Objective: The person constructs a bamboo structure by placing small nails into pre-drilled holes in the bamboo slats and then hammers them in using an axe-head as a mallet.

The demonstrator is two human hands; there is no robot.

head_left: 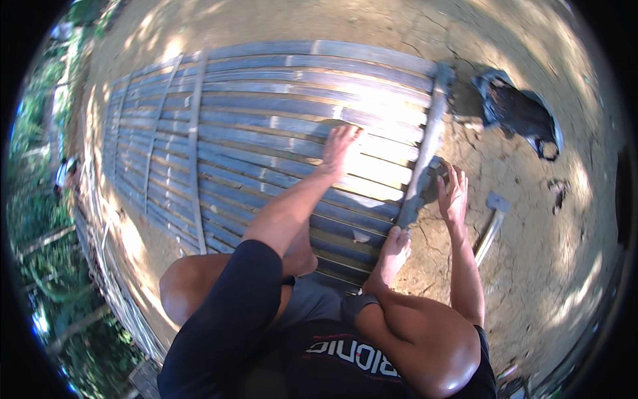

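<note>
- bamboo panel (266, 133), made of long split slats laid side by side, lay flat on bare sandy ground (545, 279) and filled the middle of the view.
- thin cross strips (195, 146) ran over the slats toward the panel's far left part, and a thicker grey end batten (428, 133) crossed the slat ends on the right side.
- the left hand (337, 147) was pressed flat on the slats near the panel's middle, fingers spread wide and holding nothing, with strong sunlight just beside it.
- the right hand (452, 196) was open too, fingers loosely spread, at the lower part of the end batten; it touched or nearly touched a dark roundish object (432, 179) sitting against the batten, and i could not tell what that object was or whether the fingers gripped it.
- the person crouched on the panel, a bare right foot (392, 249) planted at the batten's lower end and the other foot (299, 256) on the slats under the left forearm.
- a hammer (493, 223) with a pale handle lay on the ground just to the right of the right hand, not touched.
- a dark bag-like thing (518, 110) sat on the dirt beyond the batten, well apart from both hands.
- green foliage (40, 219) edged the far left of the view.
</note>
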